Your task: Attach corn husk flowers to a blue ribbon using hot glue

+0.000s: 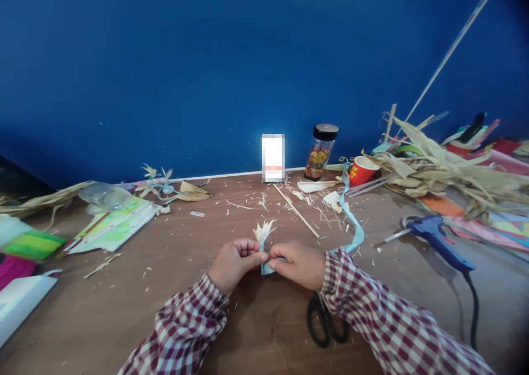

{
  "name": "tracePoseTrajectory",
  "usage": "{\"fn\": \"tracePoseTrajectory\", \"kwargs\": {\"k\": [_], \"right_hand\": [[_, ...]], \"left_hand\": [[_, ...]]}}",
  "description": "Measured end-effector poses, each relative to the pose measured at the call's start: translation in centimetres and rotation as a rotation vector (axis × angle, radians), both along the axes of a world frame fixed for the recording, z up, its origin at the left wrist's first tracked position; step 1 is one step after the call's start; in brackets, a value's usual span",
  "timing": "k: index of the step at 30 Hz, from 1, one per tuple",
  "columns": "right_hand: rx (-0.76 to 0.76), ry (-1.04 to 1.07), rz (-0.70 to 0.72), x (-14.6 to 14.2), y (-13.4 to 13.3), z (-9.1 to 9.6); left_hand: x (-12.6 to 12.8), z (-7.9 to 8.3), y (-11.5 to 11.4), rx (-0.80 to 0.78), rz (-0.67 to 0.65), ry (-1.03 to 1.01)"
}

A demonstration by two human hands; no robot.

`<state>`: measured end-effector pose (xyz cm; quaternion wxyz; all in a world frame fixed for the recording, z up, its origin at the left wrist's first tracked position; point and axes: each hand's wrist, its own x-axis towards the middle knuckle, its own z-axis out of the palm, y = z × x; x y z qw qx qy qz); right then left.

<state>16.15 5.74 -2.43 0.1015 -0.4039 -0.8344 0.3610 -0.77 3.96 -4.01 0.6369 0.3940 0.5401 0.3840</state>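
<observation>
A small pale husk flower with a fringed top stands upright between my hands, above the middle of the table. My left hand pinches its stem between thumb and fingers. Closed beside it, my right hand grips a light blue strip at the flower's base. Another stretch of blue ribbon runs from behind the right wrist to the back of the table; whether it joins the strip in my fingers is hidden. Partly under my right sleeve lie black-handled scissors.
A blue glue gun with a cord lies right, before a heap of dry husks. A red paper cup and a black-lidded jar stand at the back. Scraps litter the table. Finished-looking husk flowers lie left.
</observation>
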Motion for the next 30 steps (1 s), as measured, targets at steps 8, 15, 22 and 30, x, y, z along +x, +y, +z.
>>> {"fn": "tracePoseTrajectory", "kwargs": {"k": [8, 15, 22, 30], "right_hand": [[-0.014, 0.072, 0.011, 0.05, -0.01, -0.09], [-0.114, 0.043, -0.041, -0.28, -0.15, -0.18], [-0.191, 0.071, -0.083, -0.38, -0.04, -0.54], [-0.207, 0.087, -0.088, -0.49, -0.08, -0.77]], "left_hand": [[-0.20, -0.59, 0.09, 0.029, -0.033, -0.028], [-0.18, -0.89, -0.08, 0.043, -0.066, -0.035], [-0.08, -0.59, -0.21, -0.038, -0.020, -0.022], [0.11, -0.35, -0.40, -0.071, 0.046, -0.025]]}}
